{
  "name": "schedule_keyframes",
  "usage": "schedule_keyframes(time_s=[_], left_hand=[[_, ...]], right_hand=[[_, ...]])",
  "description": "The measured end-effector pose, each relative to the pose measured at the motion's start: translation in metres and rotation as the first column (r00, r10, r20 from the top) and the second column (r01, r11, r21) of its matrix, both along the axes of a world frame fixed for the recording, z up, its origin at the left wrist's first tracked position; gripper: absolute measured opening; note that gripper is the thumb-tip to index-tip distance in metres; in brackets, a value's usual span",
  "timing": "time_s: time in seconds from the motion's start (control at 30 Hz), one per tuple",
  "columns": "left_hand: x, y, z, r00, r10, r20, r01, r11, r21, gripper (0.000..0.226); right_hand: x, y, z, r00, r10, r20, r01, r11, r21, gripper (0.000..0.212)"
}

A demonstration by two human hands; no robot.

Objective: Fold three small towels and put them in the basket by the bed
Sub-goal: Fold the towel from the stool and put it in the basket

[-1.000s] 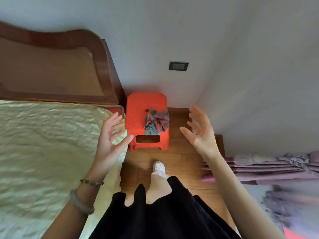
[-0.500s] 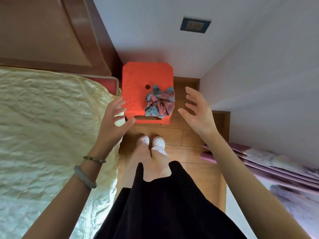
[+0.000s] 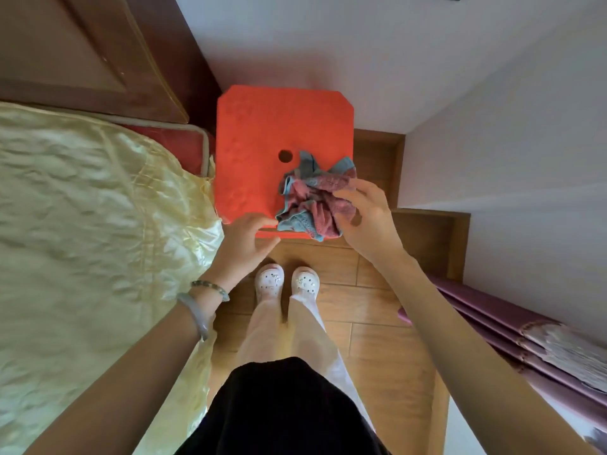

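looks like the very first step: gathering the cloth before any folding. lying just right of the frame's centre, on the lower right corner of a square orange plastic stool [image 3: 262, 133]: a crumpled bundle of pink-red and blue-grey terry towels [image 3: 308, 198], unfolded, spilling over the stool's front rim; impossible to count the pieces in the heap. reaching in from the lower right, the right hand [image 3: 368, 221], with fingers [image 3: 354, 192] curled over the bundle's right side, gripping the terry. coming in from the lower left, the left hand [image 3: 243, 241], with fingers bent, forefinger tip touching the blue hem at the bundle's lower left and thumb below the stool's rim; cannot tell whether pinching the hem or merely touching it. filling the left of the frame, a bed under a wrinkled pale yellow satin cover [image 3: 82, 241], with a dark wooden headboard [image 3: 82, 54] at upper left. below the stool, a wooden plank floor [image 3: 377, 323]; at lower right, pleated purple fabric [image 3: 486, 310]. no basket anywhere in view. nothing folded yet, so by this reckoning nearly all of the task ahead. next move probably calls for closing the left fingers on the hem, lifting the heap clear of the stool without shedding a piece, carrying it left onto the flat bed cover, then separating one towel and spreading it flat; also for locating the basket.
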State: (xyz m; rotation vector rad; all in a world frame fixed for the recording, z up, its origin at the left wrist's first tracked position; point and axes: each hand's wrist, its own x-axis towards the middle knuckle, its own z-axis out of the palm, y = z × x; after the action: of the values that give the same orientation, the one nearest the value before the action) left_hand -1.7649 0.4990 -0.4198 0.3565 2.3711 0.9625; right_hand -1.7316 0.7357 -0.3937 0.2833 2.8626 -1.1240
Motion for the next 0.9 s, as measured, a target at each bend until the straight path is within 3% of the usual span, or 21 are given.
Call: schedule_keyframes(time_s=[0.1, 0.2, 0.4, 0.57, 0.7, 0.8, 0.9], left_hand=[[0.002, 0.008, -0.03, 0.995, -0.057, -0.087, 0.051, 0.996, -0.068, 0.038], [0.005, 0.018, -0.049, 0.991, -0.047, -0.128, 0.032, 0.993, -0.115, 0.044], [0.005, 0.032, -0.069, 0.976, 0.109, -0.187, -0.125, 0.989, -0.075, 0.028], [-0.002, 0.034, -0.046, 0.973, 0.185, -0.142, -0.175, 0.981, 0.08, 0.009], [-0.012, 0.029, 0.015, 0.985, 0.172, 0.02, -0.172, 0.964, 0.204, 0.005], [-0.033, 0.026, 0.074, 0.997, 0.046, -0.064, -0.03, 0.974, 0.225, 0.001], [-0.062, 0.025, 0.14, 0.978, -0.049, -0.202, 0.088, 0.978, 0.189, 0.004]], right_hand=[[-0.007, -0.016, -0.031, 0.991, 0.12, -0.057, -0.114, 0.989, 0.096, 0.025], [-0.013, -0.029, -0.055, 0.976, 0.214, 0.032, -0.216, 0.957, 0.194, 0.03], [-0.021, -0.033, -0.077, 0.988, 0.138, 0.072, -0.153, 0.939, 0.308, 0.022], [-0.031, -0.033, -0.059, 0.986, 0.017, 0.166, -0.033, 0.995, 0.097, 0.016], [-0.043, -0.024, -0.004, 0.977, 0.089, 0.192, -0.065, 0.989, -0.131, 0.015], [-0.053, -0.024, 0.054, 0.959, 0.168, 0.229, -0.106, 0.96, -0.26, 0.012], [-0.067, -0.016, 0.111, 0.969, 0.185, 0.161, -0.121, 0.932, -0.342, 0.009]])
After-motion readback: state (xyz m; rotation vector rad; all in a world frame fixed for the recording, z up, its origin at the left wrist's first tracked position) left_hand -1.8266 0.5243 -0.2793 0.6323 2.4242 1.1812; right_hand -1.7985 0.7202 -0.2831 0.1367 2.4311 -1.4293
